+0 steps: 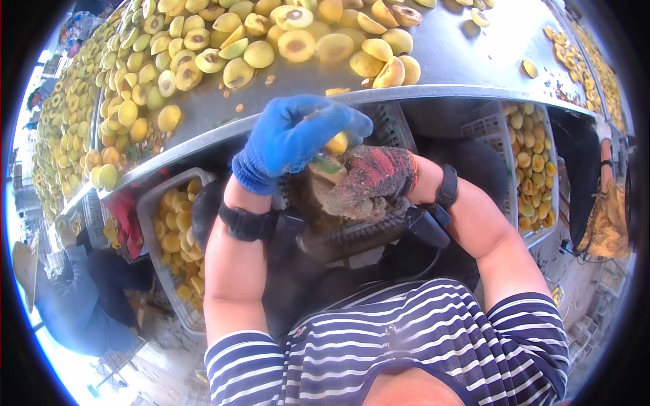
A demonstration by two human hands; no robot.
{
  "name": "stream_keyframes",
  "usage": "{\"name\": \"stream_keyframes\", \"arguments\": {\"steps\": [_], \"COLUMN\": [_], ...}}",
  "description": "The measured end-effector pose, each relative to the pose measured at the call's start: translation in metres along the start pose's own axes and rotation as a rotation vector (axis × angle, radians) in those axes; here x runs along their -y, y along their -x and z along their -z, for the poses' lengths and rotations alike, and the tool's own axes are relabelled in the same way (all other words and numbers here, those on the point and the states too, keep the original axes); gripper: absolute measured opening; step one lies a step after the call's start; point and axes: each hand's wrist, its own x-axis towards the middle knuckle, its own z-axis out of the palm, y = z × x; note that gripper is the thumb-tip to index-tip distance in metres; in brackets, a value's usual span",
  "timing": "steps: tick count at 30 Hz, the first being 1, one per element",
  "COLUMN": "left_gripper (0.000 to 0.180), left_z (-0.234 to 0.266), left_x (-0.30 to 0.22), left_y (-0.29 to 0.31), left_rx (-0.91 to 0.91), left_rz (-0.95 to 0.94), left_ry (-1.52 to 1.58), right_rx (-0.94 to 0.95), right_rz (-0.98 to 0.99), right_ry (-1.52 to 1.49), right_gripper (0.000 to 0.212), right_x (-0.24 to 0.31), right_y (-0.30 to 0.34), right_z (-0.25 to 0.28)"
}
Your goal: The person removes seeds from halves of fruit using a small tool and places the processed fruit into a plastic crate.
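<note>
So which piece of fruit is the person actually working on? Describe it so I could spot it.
Find the long metal table heaped with halved yellow fruit. Just below its near edge, the blue-gloved left hand and the red-and-grey-gloved right hand meet. The yellow fruit is pinched between them: the only one off the table and out of the crates.
</note>
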Motion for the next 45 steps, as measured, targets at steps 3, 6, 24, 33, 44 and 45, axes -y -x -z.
{"name": "stream_keyframes", "arguments": {"steps": [3,6,24,33,44,45], "left_gripper": [0.05,0.065,0.044,0.063,0.045,0.044], "left_z": [-0.002,-0.002,-0.076,-0.072,0.014,0.037], "left_x": [0.013,0.017,0.019,0.044,-0.021,-0.006], "left_y": [0.002,0.014,0.055,0.098,0.203,0.232], "left_rx": [-0.117,-0.333,-0.681,-0.513,-0.89,-1.057], "left_rz": [-0.032,0.065,0.145,0.184,-0.123,-0.121], "left_ry": [0.273,0.523,0.479,-0.901,-0.186,-0.34], "right_rx": [-0.175,-0.219,-0.164,-0.621,-0.616,-0.648], "right_rz": [-0.048,-0.118,0.734,0.669,0.414,0.325], "right_ry": [0.347,0.663,1.419,1.668,1.398,1.399], "right_gripper": [0.029,0.034,0.024,0.027,0.035,0.035], "right_x": [0.015,0.023,0.004,0.022,-0.027,-0.029], "right_y": [0.006,0.018,-0.001,0.036,0.005,0.005], "right_z": [-0.029,-0.038,-0.01,-0.012,-0.072,-0.07]}}
